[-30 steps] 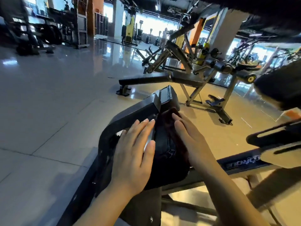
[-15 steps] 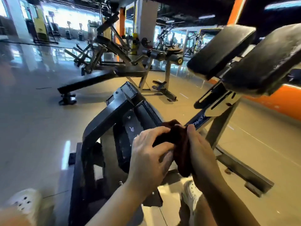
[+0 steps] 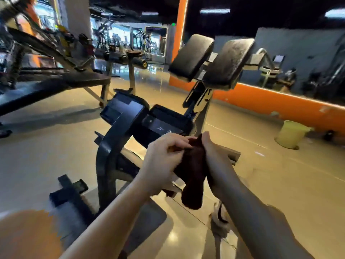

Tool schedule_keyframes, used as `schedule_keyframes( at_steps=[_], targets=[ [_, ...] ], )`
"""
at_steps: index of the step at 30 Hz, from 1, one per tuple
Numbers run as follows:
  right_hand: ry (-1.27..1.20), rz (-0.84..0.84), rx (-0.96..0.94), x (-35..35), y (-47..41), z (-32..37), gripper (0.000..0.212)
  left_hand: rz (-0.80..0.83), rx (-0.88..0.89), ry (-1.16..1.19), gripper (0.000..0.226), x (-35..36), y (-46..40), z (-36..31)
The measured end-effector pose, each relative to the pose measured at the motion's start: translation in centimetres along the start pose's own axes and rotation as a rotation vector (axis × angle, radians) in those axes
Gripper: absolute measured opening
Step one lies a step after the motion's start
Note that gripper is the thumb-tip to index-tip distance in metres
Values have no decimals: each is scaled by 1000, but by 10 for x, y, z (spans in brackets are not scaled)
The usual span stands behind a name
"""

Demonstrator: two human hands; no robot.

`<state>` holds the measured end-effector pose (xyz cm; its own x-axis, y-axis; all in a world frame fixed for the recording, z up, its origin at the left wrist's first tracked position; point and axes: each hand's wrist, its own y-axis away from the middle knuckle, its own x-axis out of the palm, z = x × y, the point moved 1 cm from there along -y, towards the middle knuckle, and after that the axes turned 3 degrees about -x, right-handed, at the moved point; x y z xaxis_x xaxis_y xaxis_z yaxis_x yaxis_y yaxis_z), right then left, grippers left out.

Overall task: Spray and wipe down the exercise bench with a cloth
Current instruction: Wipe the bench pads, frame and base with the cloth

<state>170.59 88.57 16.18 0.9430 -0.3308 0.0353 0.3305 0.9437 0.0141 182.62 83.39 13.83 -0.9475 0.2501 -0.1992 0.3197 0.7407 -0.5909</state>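
Mostly hidden — cloth (between hands)

Bare forearms, no sleeves, white shoe with dark markings

Gym: padded benches, weight machines.

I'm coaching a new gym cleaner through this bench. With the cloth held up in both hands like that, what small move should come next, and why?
Probably carry the dark cloth up to the two upper pads. The left hand pinches it and the right hand holds its other side, so it hangs off the bench, wiping nothing. Those pads look dusty.
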Motion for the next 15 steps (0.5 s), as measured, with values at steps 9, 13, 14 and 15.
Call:
schedule_keyframes(
  at_steps=[9, 13, 14, 15],
  targets=[
    [106, -93, -122, 47, 62, -7, 43, 303, -343, 704, 16, -91, 18, -20],
    [45, -20, -60, 60, 63, -10, 38, 413, -350, 681, 18, -112, 17, -19],
    [41, 24, -21, 63, 62, -12, 41, 438, -366, 695, 20, -116, 16, -19],
    [43, 65, 3, 65, 61, -14, 44, 466, -374, 701, 22, -120, 14, -19]
  ],
)
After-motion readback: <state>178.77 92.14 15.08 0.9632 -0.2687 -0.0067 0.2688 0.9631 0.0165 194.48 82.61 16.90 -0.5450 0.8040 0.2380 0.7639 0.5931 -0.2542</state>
